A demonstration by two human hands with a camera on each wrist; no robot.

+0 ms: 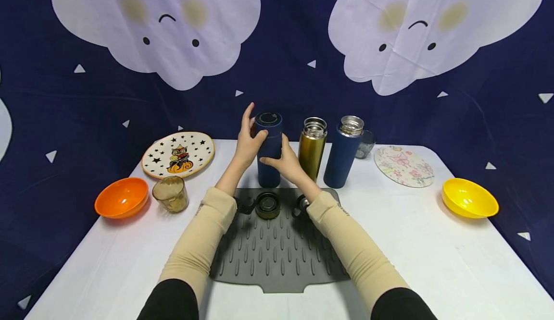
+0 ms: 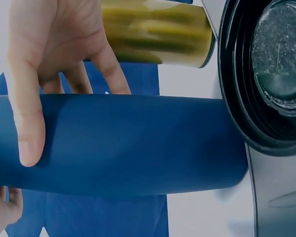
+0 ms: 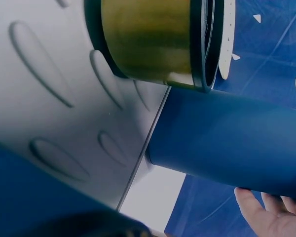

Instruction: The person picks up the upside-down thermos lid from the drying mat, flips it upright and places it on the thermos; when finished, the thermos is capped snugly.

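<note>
A dark blue bottle (image 1: 269, 166) with a flat dark round top stands upright at the back of the table, between my hands. My left hand (image 1: 249, 144) holds its upper left side, thumb at the front just below the top and one finger pointing up. Lower down, my right hand (image 1: 286, 162) grips the right side with its thumb straight across the front. In the right wrist view only the fingertips of that hand touch the bottle's edge. A gold-and-black lid (image 1: 267, 205) lies on the grey mat (image 1: 272, 257) in front of the bottle.
Right of my hands stand a gold bottle (image 1: 312, 149) and a second blue bottle (image 1: 343, 154), both with bare steel necks. Another lid (image 1: 300, 206) is partly behind my right forearm. Plates, glasses, an orange bowl (image 1: 122, 198) and a yellow bowl (image 1: 469, 198) sit at the sides.
</note>
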